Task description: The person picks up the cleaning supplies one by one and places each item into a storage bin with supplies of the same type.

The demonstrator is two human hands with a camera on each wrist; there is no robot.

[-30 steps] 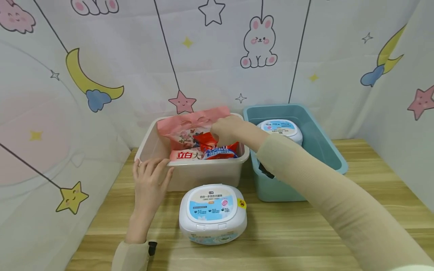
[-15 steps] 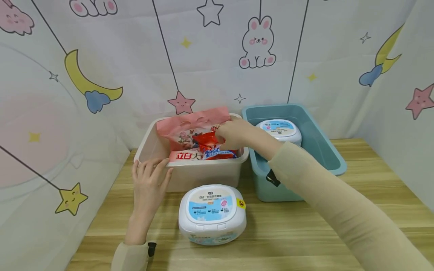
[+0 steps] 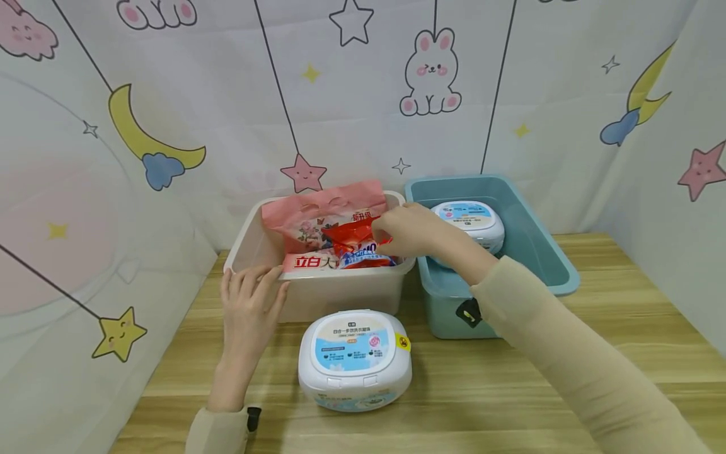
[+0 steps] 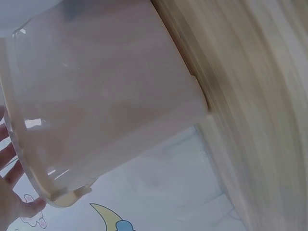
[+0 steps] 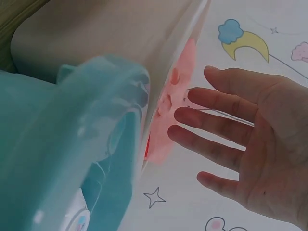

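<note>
My left hand (image 3: pixel 249 302) rests at the front left of the cream bin (image 3: pixel 334 296), fingertips on its rim. In the left wrist view these fingers (image 4: pixel 12 171) lie along the rim, spread slightly. My right hand (image 3: pixel 411 230) is over the bin's right end, beside a glossy red and blue packet (image 3: pixel 363 246). Its fingers (image 5: pixel 211 125) look loosely spread in the right wrist view, holding nothing. Inside the bin also lie a pink bag with handle holes (image 3: pixel 326 205) and a white and pink pack with red lettering (image 3: pixel 309 261).
A teal bin (image 3: pixel 539 252) stands right of the cream one, holding a white lidded tub (image 3: pixel 471 221). Another white tub with a blue label (image 3: pixel 354 359) sits on the wooden table (image 3: pixel 482 403) in front. A printed curtain (image 3: pixel 363 94) hangs behind.
The right hand has shifted to the right, away from the red and blue packet, and more of the packet shows now. The left hand has stayed at the rim.
</note>
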